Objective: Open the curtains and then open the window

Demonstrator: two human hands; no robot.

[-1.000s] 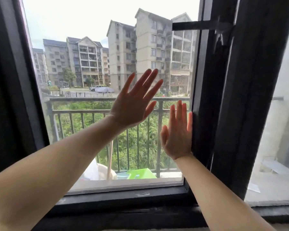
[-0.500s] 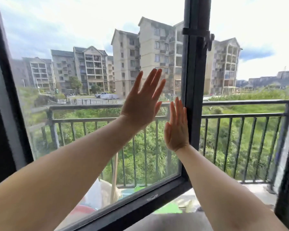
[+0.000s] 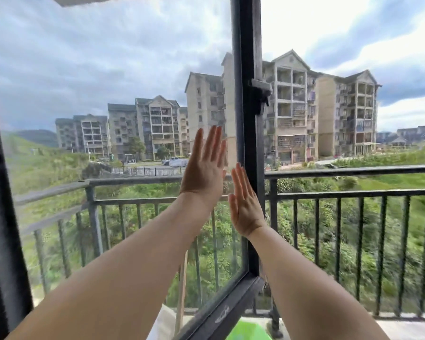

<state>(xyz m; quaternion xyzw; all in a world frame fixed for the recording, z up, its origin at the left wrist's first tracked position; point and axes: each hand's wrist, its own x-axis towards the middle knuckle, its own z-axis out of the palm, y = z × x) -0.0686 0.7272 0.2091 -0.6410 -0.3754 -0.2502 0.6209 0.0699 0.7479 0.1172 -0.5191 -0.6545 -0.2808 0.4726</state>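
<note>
The window sash [image 3: 245, 143] has a dark metal frame and clear glass, and it stands swung outward, hinged at the left. Its handle [image 3: 261, 90] sits on the free edge, pointing right. My left hand [image 3: 204, 171] lies flat against the glass, fingers straight and together, holding nothing. My right hand [image 3: 244, 204] rests flat with its edge against the sash's vertical frame bar, just below and right of the left hand. No curtain is in view.
A dark balcony railing [image 3: 349, 192] runs across beyond the sash. The fixed window frame [image 3: 0, 217] stands at the far left. A green object [image 3: 248, 331] and a wooden stick [image 3: 182, 290] are on the balcony below. Apartment blocks and greenery lie beyond.
The sash has swung further outward with both palms on it, widening the gap on the right. The dark frame on the right has left the view.
</note>
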